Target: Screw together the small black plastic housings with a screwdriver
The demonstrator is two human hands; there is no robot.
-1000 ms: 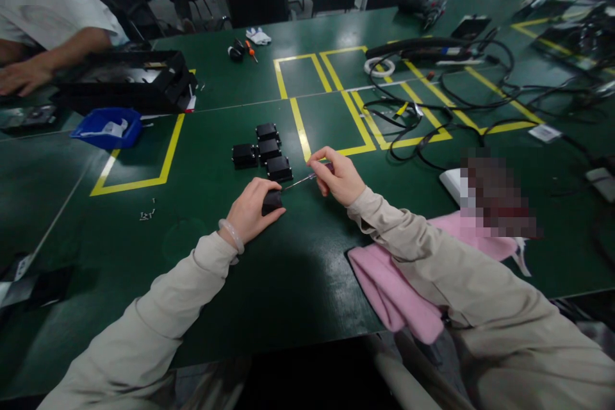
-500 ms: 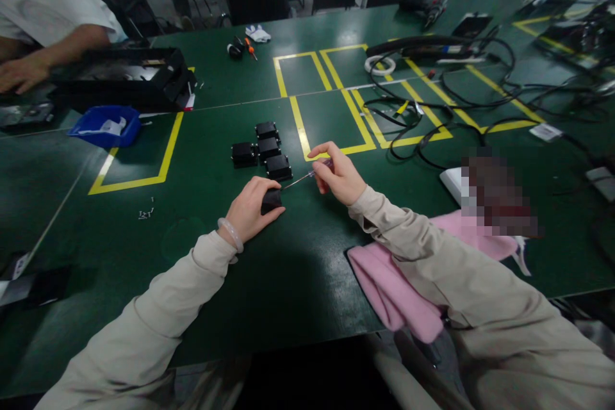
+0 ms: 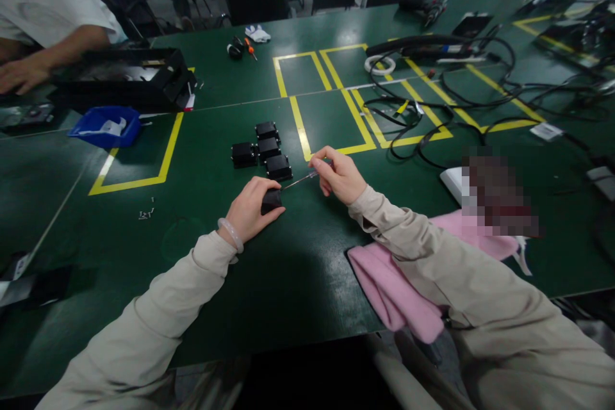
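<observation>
The left hand [image 3: 247, 210] is gripping a small black block [image 3: 271, 201] between thumb and fingers, low at the green tabletop [image 3: 302, 288], while the right hand [image 3: 339, 177] is holding a thin screwdriver [image 3: 312, 174], its fingers clamped around the handle and its shaft pointing at the block; whether the tip is touching is too small to tell. A pink cloth [image 3: 394, 288] is lying under the right sleeve [image 3: 423, 250]. Tiny screws [image 3: 145, 213] are lying leftward. Just beyond the held block, four similar blocks [image 3: 268, 149] are sitting clustered. Farther off, a blue tray [image 3: 91, 134] is resting near a co-worker's hand [image 3: 22, 77].
</observation>
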